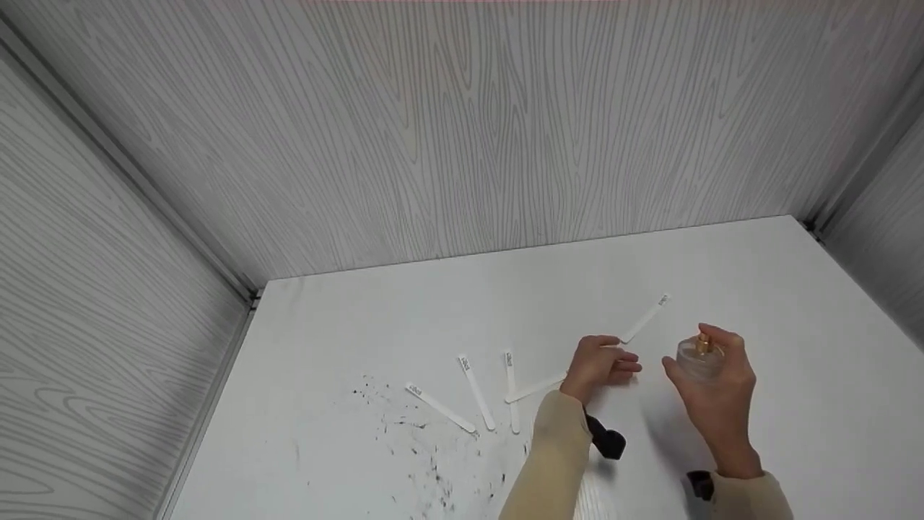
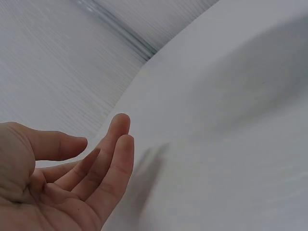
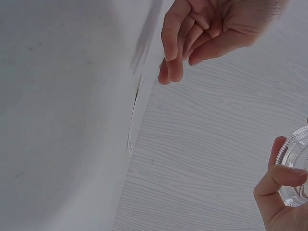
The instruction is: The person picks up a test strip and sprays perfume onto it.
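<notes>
My right hand (image 1: 725,383) grips a clear glass perfume bottle (image 1: 699,365) above the table, with the index finger on its gold spray top (image 1: 704,342). In the right wrist view, the bottle's ribbed glass base (image 3: 291,159) shows at the edge between thumb and fingers. To its left, my left hand (image 1: 600,363) hovers with loosely bent fingers and nothing in them; the left wrist view shows this hand (image 2: 82,178) over bare white surface. One white paper test strip (image 1: 644,319) lies just beyond the left fingers. Another strip (image 1: 535,388) is partly hidden behind the left hand.
Three more printed strips, a slanted one (image 1: 440,408), a middle one (image 1: 477,393) and an upright one (image 1: 511,404), lie on the white table (image 1: 325,332). Dark specks mark the table's front left. Wood-grain panels (image 1: 462,130) enclose the back and sides.
</notes>
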`<state>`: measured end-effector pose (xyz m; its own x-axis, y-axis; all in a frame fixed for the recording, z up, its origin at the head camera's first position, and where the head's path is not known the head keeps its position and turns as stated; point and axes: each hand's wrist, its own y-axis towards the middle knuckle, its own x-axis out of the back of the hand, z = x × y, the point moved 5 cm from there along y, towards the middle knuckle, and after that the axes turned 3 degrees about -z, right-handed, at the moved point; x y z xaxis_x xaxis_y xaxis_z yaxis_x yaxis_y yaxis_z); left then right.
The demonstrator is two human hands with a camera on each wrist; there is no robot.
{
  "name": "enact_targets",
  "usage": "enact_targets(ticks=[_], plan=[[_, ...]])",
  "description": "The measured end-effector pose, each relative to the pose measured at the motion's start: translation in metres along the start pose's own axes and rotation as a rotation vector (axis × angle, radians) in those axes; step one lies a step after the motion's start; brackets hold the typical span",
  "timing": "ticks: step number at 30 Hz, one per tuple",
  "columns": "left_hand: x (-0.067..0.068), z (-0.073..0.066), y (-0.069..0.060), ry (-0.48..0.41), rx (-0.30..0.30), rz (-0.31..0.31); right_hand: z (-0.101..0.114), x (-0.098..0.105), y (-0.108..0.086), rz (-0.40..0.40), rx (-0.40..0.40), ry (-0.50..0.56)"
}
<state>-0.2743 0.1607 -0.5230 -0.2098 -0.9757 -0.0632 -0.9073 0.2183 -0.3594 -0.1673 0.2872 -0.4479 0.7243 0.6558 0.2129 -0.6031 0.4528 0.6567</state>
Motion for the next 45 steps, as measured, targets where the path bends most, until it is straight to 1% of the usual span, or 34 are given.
enact_targets(ticks=[6, 11, 16, 22, 26, 31, 36, 39, 43, 45], plan=[[0.015, -0.005, -0.008, 0.047, -0.033, 0.015, 0.000, -0.001, 0.000, 0.010, -0.015, -0.021], [0.029, -0.004, -0.013, 0.050, -0.039, 0.042, 0.001, -0.002, -0.001, 0.012, 0.014, -0.009], [0.043, -0.004, -0.018, 0.050, -0.066, 0.062, 0.001, -0.001, -0.001, 0.002, 0.034, 0.009], [0.059, -0.004, -0.023, 0.081, -0.084, 0.049, 0.000, -0.002, -0.001, 0.002, 0.060, 0.019], [0.068, -0.005, -0.027, 0.097, -0.099, 0.053, 0.001, -0.003, -0.001, 0.003, 0.064, 0.021], [0.080, -0.010, -0.033, 0.102, -0.137, 0.047, 0.002, -0.004, 0.000, 0.010, 0.046, 0.021], [0.088, -0.016, -0.037, 0.099, -0.182, 0.033, 0.002, -0.004, 0.001, 0.006, 0.036, 0.035], [0.093, -0.016, -0.040, 0.102, -0.195, 0.018, 0.001, -0.005, 0.001, 0.009, 0.037, 0.037], [0.101, -0.016, -0.045, 0.109, -0.209, -0.005, 0.000, -0.003, -0.001, 0.018, 0.018, 0.020], [0.104, -0.017, -0.047, 0.124, -0.227, -0.017, 0.000, -0.002, -0.001, 0.021, 0.009, 0.019]])
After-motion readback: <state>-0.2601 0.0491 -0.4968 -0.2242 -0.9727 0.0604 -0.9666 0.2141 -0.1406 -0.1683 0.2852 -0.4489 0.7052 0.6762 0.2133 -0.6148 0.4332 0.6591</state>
